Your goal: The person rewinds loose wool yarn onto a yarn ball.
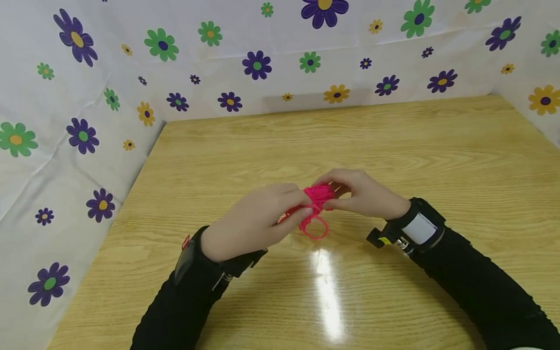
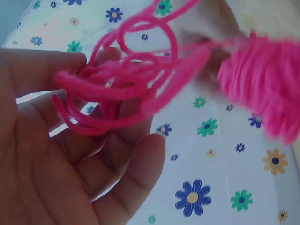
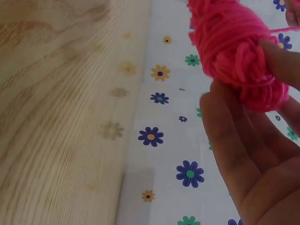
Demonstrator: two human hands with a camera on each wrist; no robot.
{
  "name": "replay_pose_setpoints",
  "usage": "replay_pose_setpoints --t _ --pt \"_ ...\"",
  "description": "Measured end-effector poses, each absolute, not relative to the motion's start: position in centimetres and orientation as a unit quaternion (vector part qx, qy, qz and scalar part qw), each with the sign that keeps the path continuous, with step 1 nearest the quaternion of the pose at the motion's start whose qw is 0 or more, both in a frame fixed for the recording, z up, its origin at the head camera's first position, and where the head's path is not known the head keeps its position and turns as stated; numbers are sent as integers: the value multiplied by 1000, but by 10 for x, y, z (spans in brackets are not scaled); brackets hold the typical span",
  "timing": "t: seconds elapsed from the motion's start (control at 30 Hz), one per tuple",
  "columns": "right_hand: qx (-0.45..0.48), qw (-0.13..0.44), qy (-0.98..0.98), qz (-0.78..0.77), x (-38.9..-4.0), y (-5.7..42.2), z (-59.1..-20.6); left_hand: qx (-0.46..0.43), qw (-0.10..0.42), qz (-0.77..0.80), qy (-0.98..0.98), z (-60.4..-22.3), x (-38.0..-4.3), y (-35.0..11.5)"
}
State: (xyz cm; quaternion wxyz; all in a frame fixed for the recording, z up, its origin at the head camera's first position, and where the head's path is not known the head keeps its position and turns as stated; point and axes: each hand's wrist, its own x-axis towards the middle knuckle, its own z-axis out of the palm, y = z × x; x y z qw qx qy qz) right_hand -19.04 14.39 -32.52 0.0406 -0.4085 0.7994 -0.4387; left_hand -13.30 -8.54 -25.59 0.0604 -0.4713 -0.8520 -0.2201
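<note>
Over the middle of a wooden table (image 1: 393, 138), two bare hands are working close together on bright pink yarn. The right hand (image 1: 359, 195) is holding a wound yarn ball (image 3: 234, 51), its thumb pressing one side while the fingers are supporting the other; this grip is closing only as far as the bulk of the ball is allowing, and the fingers are bending gently rather than balling up. The left hand (image 1: 258, 214) is pinching a cluster of loose yarn loops (image 2: 93, 88) near its fingertips, with the lower fingers curling slackly beneath them; just how tightly it is gripping, one cannot tell. From these loops a thin strand is running across to the ball, which is sitting just beside the left fingertips, slightly to their right. One round loop (image 1: 326, 228) is hanging below both hands, toward the wearer. Black sleeves (image 1: 172, 311) are covering both forearms, and dark wrist straps (image 1: 430, 221) are circling the wrists, the right one bearing a pale rectangular patch. Nearer the wearer, a long streak of light is shining on the wood. Behind the table and along its sides, a white cloth (image 1: 280, 41) is showing purple, green and yellow flowers.
</note>
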Motion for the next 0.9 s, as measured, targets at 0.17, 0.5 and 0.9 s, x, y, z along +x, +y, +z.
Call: replay_pose_setpoints --t 0.17,0.5,0.9 --pt "-422 183 765 -451 -185 146 -320 -433 61 -230 -870 -249 -141 -95" --pt "-439 305 679 -503 -181 155 -312 -367 12 -209 -906 -255 -165 -106" --pt "-485 273 535 -636 -186 165 -303 -342 -34 -199 -918 -267 -178 -109"
